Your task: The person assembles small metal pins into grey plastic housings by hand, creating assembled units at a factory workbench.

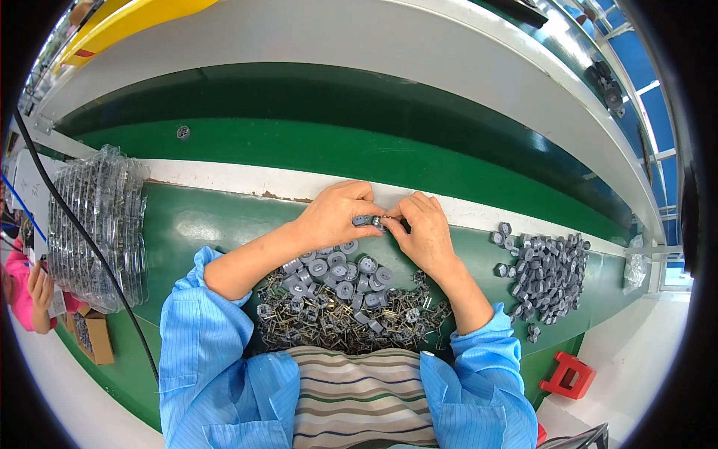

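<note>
Grey plastic, hard and smooth by its look, made up the small housing [363,221] held over the desk [198,213], near the white ledge [224,178] along its far side. The left hand [336,212] was clamped on the housing between thumb and fingers, while the right hand [422,232] had its thumb and forefinger pinched together at the other end, where metal showed; the fingertips covered so much that one joined piece could not be told from two. It seemed light and stiff, unlikely to give under a squeeze, though its sides were perhaps a little slippery. The moulded flanks looked the safest place to grip, since any thin metal there might bend. Between the forearms lay a pile of loose grey plastic housings [344,273], and nearer the body a tangle of metal prong pieces [336,322], which looked prone to snagging on one another and better lifted singly by their broader part. Well to the right was a heap of grey parts [553,277]; to the left stood a stack of clear plastic trays [101,224].
</note>
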The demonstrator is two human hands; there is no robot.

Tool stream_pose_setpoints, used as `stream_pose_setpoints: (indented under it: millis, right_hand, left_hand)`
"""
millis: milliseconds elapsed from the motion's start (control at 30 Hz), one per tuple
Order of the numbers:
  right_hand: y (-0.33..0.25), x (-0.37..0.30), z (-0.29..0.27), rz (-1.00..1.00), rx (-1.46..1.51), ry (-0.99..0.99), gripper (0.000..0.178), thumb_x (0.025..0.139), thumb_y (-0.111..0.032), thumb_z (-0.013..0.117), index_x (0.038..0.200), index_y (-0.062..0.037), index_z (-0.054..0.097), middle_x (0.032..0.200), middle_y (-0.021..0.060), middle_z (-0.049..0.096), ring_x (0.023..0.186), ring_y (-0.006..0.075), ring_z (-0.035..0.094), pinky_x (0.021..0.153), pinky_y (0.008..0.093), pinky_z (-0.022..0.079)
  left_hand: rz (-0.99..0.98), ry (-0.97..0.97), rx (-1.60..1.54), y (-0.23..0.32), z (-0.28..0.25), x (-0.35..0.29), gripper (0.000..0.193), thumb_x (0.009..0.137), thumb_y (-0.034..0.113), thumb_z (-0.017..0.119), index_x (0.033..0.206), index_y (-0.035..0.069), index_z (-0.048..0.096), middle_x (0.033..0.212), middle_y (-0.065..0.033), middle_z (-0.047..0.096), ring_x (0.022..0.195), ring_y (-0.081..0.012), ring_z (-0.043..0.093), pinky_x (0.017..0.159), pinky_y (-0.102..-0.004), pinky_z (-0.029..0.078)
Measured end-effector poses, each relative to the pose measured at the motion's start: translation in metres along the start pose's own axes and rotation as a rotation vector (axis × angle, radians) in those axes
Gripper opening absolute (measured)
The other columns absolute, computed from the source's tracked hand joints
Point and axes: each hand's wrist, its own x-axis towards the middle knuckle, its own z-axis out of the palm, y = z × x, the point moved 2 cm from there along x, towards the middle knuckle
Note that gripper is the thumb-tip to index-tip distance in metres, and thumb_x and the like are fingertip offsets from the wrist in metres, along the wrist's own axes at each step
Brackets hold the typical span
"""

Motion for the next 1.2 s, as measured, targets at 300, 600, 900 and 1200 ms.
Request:
stream_pose_setpoints:
  millis: [300, 600, 900, 1200]
  right_hand:
    - [-0.005, 0.002, -0.013, -0.069, 0.012, -0.196, 0.033, 0.076, -0.024, 0.089, 0.103, -0.0115, 0.074, 0.095, 0.003, 0.07, 0.1, 0.0256, 0.063, 0.086, 0.0437, 0.044]
    - [-0.006, 0.007, -0.017, -0.113, -0.029, -0.19, 0.028, 0.076, -0.019, 0.089, 0.099, -0.0101, 0.075, 0.093, 0.0036, 0.071, 0.097, 0.0258, 0.065, 0.087, 0.041, 0.047]
    - [0.079, 0.04, -0.034, 0.097, -0.228, 0.129, 0.024, 0.079, -0.018, 0.087, 0.099, -0.0094, 0.076, 0.091, 0.0026, 0.07, 0.093, 0.0239, 0.067, 0.084, 0.0406, 0.048]
    - [0.03, -0.011, -0.078, 0.201, -0.075, -0.167, 0.025, 0.08, -0.02, 0.088, 0.097, -0.0081, 0.073, 0.095, 0.0058, 0.07, 0.092, 0.0266, 0.066, 0.081, 0.0416, 0.049]
  left_hand:
    - [-0.09, -0.088, -0.052, 0.0, -0.008, 0.002, 0.062, 0.064, 0.029, 0.099, 0.109, 0.005, 0.063, 0.097, -0.0096, 0.064, 0.092, -0.0292, 0.066, 0.081, -0.0414, 0.055]
    - [-0.064, -0.117, -0.074, -0.004, -0.009, 0.003, 0.061, 0.067, 0.032, 0.099, 0.107, 0.006, 0.061, 0.101, -0.01, 0.063, 0.094, -0.0293, 0.065, 0.082, -0.0423, 0.054]
    - [0.047, -0.043, 0.191, 0.01, -0.015, 0.003, 0.052, 0.074, 0.039, 0.093, 0.099, 0.007, 0.06, 0.101, -0.0102, 0.059, 0.093, -0.0338, 0.061, 0.078, -0.0436, 0.052]
    - [0.122, -0.09, 0.055, 0.007, -0.008, 0.0, 0.033, 0.082, 0.026, 0.088, 0.102, 0.009, 0.068, 0.102, -0.0066, 0.066, 0.1, -0.0303, 0.063, 0.086, -0.0417, 0.054]
